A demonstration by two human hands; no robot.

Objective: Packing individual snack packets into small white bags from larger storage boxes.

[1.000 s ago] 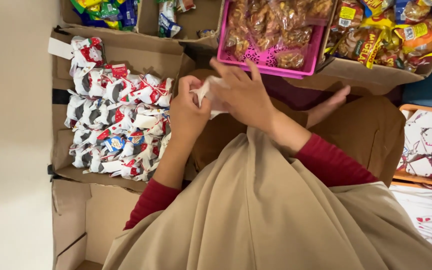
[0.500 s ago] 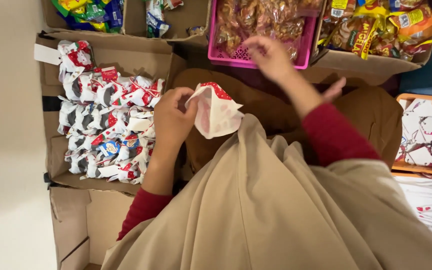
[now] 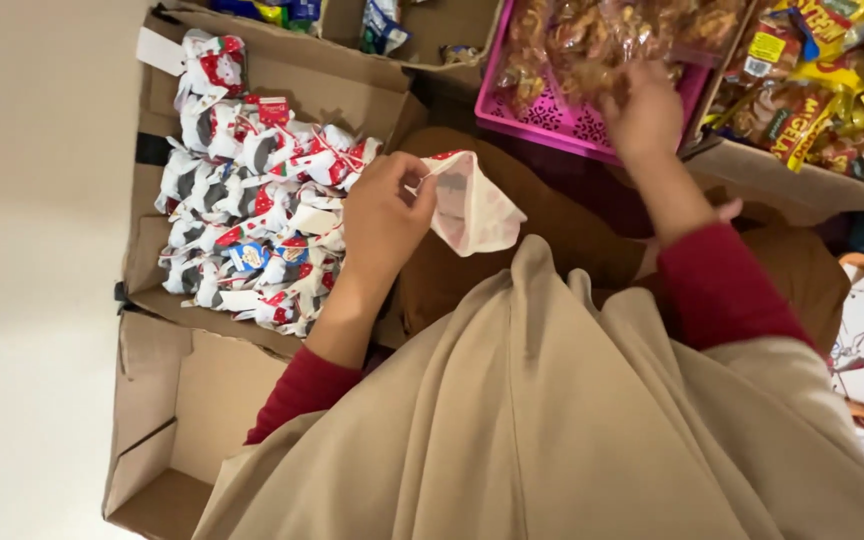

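Since half a second ago our right hand [image 3: 644,112] has gone further into the pink basket [image 3: 562,122] of clear-wrapped brown snacks [image 3: 592,45], while our left hand [image 3: 384,215] has kept the small white pouch [image 3: 472,205] over our lap and tilted its mouth more toward the basket.

Nearest to us, the beige cloth [image 3: 552,420] of our garment covers the lap. Just above it the left hand is clamped on the pouch's red-trimmed rim, thumb and fingers pinching one side so the mouth gapes. Held by one edge only, the mouth could sag shut, we judge, and a snack brought back would then meet the rim and drop onto the cloth.

To the left lies the cardboard box [image 3: 282,85] packed with filled red-and-white pouches [image 3: 252,220], just beside our left wrist. A careless elbow could topple that loose pile.

Farther out, the right hand's fingers are curled down among the snack packets; whether they have closed on one we cannot tell. The wrappers look slippery and crowded, so two may lift together or one may slide free. Beyond it, the box of yellow and red packets [image 3: 812,100] stands close enough to be knocked.
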